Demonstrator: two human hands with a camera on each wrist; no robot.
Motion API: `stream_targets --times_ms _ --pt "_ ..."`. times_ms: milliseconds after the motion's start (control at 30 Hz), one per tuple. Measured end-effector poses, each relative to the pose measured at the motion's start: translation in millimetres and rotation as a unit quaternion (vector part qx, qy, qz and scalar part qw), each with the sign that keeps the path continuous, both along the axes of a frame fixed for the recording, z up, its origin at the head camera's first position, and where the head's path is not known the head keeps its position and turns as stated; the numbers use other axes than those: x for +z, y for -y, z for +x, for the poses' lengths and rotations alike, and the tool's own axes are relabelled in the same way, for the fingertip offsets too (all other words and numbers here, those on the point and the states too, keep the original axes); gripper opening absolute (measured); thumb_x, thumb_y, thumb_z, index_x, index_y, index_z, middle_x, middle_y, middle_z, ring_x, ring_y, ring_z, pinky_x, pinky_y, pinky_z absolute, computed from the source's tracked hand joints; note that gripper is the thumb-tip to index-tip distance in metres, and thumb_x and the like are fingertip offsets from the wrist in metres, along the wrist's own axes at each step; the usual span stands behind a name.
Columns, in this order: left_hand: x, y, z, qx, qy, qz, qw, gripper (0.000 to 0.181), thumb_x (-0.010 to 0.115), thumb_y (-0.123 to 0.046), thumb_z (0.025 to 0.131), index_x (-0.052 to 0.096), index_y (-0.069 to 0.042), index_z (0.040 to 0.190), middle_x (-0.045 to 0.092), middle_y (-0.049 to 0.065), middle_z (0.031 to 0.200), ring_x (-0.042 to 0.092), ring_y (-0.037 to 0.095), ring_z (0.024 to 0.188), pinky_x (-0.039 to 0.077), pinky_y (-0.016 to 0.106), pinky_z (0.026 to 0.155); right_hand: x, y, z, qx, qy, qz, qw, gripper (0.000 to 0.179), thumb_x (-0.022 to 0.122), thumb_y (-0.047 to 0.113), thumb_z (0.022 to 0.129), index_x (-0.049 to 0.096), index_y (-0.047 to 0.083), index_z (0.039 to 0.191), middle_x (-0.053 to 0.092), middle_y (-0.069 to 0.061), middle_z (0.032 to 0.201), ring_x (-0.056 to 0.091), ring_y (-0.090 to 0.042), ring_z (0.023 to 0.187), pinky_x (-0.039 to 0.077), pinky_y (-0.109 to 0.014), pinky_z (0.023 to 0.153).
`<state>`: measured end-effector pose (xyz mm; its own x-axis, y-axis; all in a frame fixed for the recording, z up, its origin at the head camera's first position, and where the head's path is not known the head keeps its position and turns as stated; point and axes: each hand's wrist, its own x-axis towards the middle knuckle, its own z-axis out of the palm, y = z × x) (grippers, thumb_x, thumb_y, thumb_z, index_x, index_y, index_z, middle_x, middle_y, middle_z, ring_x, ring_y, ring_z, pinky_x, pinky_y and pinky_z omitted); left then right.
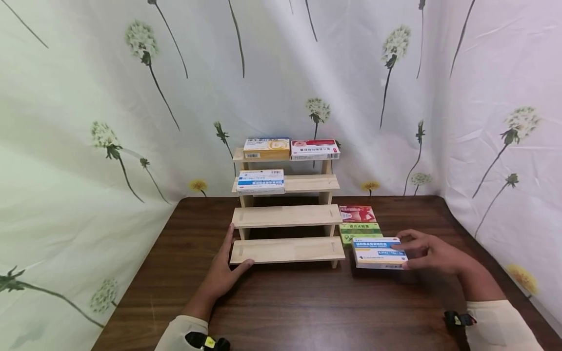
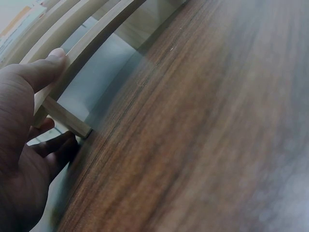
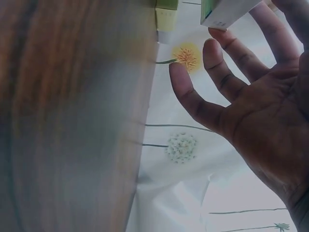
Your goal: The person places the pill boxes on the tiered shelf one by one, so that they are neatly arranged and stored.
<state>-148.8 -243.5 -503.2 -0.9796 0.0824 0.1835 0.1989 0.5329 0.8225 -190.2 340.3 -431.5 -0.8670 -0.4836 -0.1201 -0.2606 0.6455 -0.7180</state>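
Note:
A blue and white medicine box (image 1: 380, 253) is pinched at its right end by my right hand (image 1: 432, 253), in front of the step rack's right side. In the right wrist view a corner of the medicine box (image 3: 227, 13) shows at the top, off the table, above the spread fingers of the right hand (image 3: 265, 106). My left hand (image 1: 221, 273) grips the left end of the wooden step rack (image 1: 287, 250) at its lowest step. The left wrist view shows the left hand's (image 2: 21, 111) thumb over the step and the other fingers beside the rack's leg.
A yellow box (image 1: 266, 148) and a red and white box (image 1: 314, 150) lie on the top step. Another blue and white box (image 1: 261, 182) occupies the second step's left. Red (image 1: 357, 214) and green (image 1: 360, 231) boxes lie right of the rack on the brown table (image 1: 290, 307).

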Motion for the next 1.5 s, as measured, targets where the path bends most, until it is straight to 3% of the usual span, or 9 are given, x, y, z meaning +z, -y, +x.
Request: stream_targets --times_ms 133,400,633,933,1267,1367,1500 --pt "-1.5 0.6 0.1 0.002 0.001 -0.010 0.9999 0.113 0.081 -0.041 0.101 -0.004 -0.041 0.176 0.035 0.025 0.175 0.040 0.047 0.160 0.033 0.071 0.125 8.8 -1 0.1 0.004 -0.015 0.002 0.9999 0.050 0.089 0.024 0.092 0.077 0.012 0.140 0.045 -0.030 0.159 0.062 -0.037 0.124 0.054 -0.025 0.084" --pt "-2.5 0.9 -2.1 0.004 -0.001 -0.006 1.0000 0.113 0.081 -0.040 0.101 -0.004 -0.042 0.176 0.039 0.026 0.173 0.044 0.047 0.157 0.034 0.071 0.124 30.1 -3 -3.5 0.003 -0.078 0.019 0.9967 0.047 0.091 0.024 0.091 0.079 0.013 0.136 0.049 -0.027 0.157 0.059 -0.035 0.120 0.053 -0.024 0.080" --pt "-0.8 1.5 -2.8 0.000 -0.002 -0.003 1.0000 0.114 0.082 -0.039 0.100 -0.003 -0.042 0.176 0.040 0.025 0.172 0.045 0.047 0.156 0.034 0.070 0.125 43.1 -1 -10.8 0.009 -0.078 -0.013 0.9969 0.049 0.090 0.017 0.091 0.077 0.005 0.137 0.047 -0.030 0.156 0.066 -0.035 0.120 0.059 -0.025 0.080" --pt "-1.6 2.6 -1.7 0.001 -0.004 -0.006 1.0000 0.114 0.082 -0.038 0.101 -0.004 -0.042 0.176 0.040 0.026 0.172 0.046 0.047 0.156 0.034 0.070 0.124 57.8 4 -26.9 0.003 -0.097 -0.014 0.9952 0.050 0.090 0.018 0.091 0.076 0.006 0.138 0.048 -0.026 0.157 0.068 -0.019 0.115 0.059 -0.025 0.082" --pt "-1.5 2.1 -0.1 0.001 -0.006 -0.008 1.0000 0.114 0.081 -0.039 0.101 -0.004 -0.040 0.176 0.038 0.025 0.174 0.042 0.047 0.159 0.033 0.071 0.125 75.4 12 -38.5 0.012 -0.104 -0.041 0.9937 0.050 0.088 0.012 0.092 0.075 0.003 0.139 0.047 -0.026 0.161 0.065 -0.036 0.124 0.057 -0.022 0.089" --pt "-1.3 1.7 -0.2 0.001 -0.006 -0.009 0.9999 0.113 0.081 -0.040 0.101 -0.004 -0.041 0.176 0.038 0.025 0.173 0.043 0.047 0.158 0.033 0.071 0.125 79.5 15 -42.4 0.013 -0.107 -0.043 0.9932 0.050 0.088 0.011 0.092 0.074 0.003 0.139 0.046 -0.025 0.162 0.066 -0.035 0.124 0.056 -0.022 0.089" --pt "-1.8 1.7 -0.5 -0.001 -0.008 -0.006 0.9999 0.114 0.081 -0.039 0.101 -0.003 -0.039 0.177 0.037 0.025 0.174 0.041 0.046 0.160 0.032 0.071 0.126 84.0 18 -46.4 0.010 -0.104 -0.049 0.9933 0.050 0.087 0.011 0.093 0.073 0.003 0.141 0.044 -0.020 0.163 0.070 -0.021 0.118 0.055 -0.022 0.089"
